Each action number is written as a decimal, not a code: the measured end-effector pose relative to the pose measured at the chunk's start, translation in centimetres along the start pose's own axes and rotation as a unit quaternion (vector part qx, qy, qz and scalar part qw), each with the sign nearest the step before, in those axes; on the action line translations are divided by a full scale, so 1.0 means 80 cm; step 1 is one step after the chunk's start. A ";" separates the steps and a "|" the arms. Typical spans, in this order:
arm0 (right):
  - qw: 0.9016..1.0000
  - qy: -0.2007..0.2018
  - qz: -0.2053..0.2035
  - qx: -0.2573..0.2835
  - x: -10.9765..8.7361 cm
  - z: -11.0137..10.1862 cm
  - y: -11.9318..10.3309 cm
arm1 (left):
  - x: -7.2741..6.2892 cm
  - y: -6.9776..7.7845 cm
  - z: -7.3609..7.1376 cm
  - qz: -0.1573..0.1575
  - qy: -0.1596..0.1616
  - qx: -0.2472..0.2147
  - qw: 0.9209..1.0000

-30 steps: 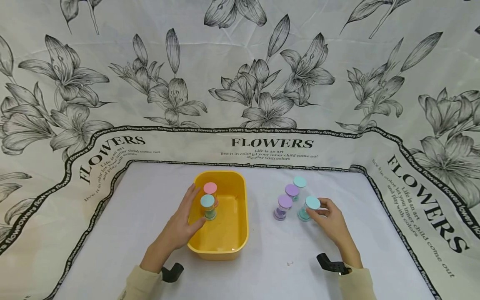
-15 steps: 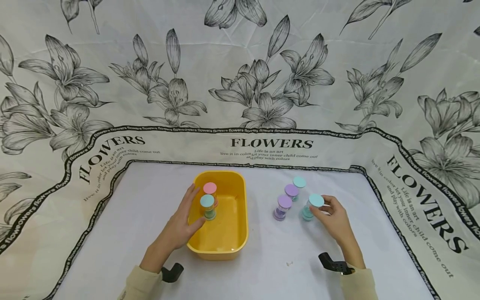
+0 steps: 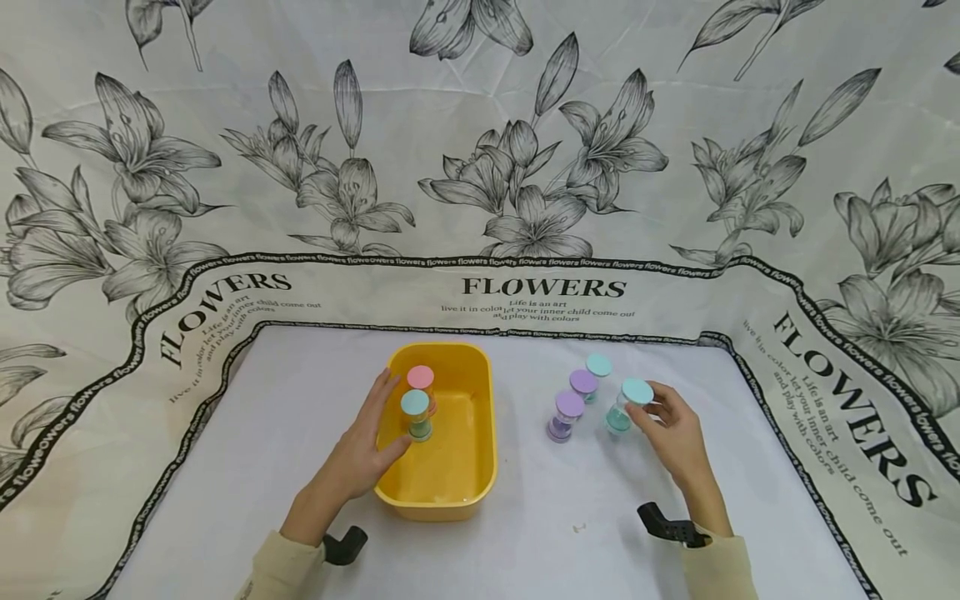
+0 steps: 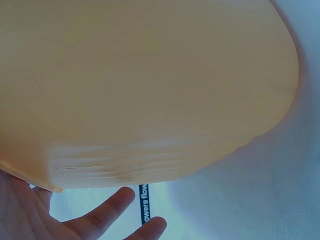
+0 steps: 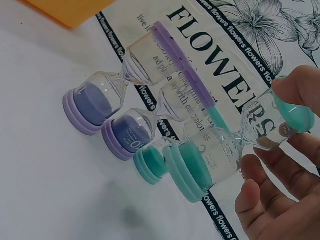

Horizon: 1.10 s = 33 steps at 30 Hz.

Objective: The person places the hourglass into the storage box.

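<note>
In the head view my right hand (image 3: 677,433) pinches a teal-capped sand timer (image 3: 619,419) near its top, between thumb and fingers. The right wrist view shows this timer (image 5: 192,170) tilted, teal sand in its lower bulb. Just left of it stand two purple sand timers (image 3: 569,406) and, behind them, another teal timer (image 3: 599,364). My left hand (image 3: 358,450) rests at the left rim of a yellow tub (image 3: 457,454), its fingers fairly straight and spread. Inside the tub, a pink-capped timer (image 3: 421,377) stands behind a blue-green-capped one (image 3: 416,403).
A white cloth (image 3: 525,533) covers the table, with a small mark (image 3: 579,527) near the front. Flower-printed fabric (image 3: 540,167) rises behind and along both sides. Black camera mounts sit at both wrists, the right mount (image 3: 667,527) being nearest the timers.
My right hand has drawn the teal sand timer rightward, away from the purple ones, and raised it a little. The left hand and the tub have stayed put.
</note>
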State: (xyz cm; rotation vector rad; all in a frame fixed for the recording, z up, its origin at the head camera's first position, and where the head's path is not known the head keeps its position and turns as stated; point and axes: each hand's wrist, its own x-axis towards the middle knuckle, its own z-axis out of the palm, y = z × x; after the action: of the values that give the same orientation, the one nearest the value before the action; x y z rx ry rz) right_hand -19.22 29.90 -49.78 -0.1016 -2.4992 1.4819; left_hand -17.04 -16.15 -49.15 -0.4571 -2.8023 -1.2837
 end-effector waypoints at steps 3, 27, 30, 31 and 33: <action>1.000 0.008 -0.007 0.005 0.001 0.000 -0.002 | 0.000 0.000 0.000 0.000 -0.001 0.001 1.000; 0.990 -0.024 -0.128 0.060 0.015 0.014 -0.046 | -0.002 -0.001 0.002 -0.008 0.002 -0.005 1.000; 0.988 -0.036 -0.133 0.073 0.019 0.019 -0.052 | -0.001 0.000 0.002 -0.006 0.002 -0.002 1.000; 0.987 -0.040 -0.136 0.075 0.020 0.021 -0.054 | -0.001 0.000 0.002 -0.006 0.002 -0.002 1.000; 0.986 -0.046 -0.140 0.078 0.022 0.024 -0.059 | -0.001 0.000 0.001 -0.005 0.003 0.000 1.000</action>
State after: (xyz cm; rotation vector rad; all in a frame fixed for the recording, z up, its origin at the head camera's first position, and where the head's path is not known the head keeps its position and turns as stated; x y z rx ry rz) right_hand -21.10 26.27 -46.25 0.3376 -2.3343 1.5844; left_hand -16.97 -16.07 -49.22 -0.4394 -2.8034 -1.2858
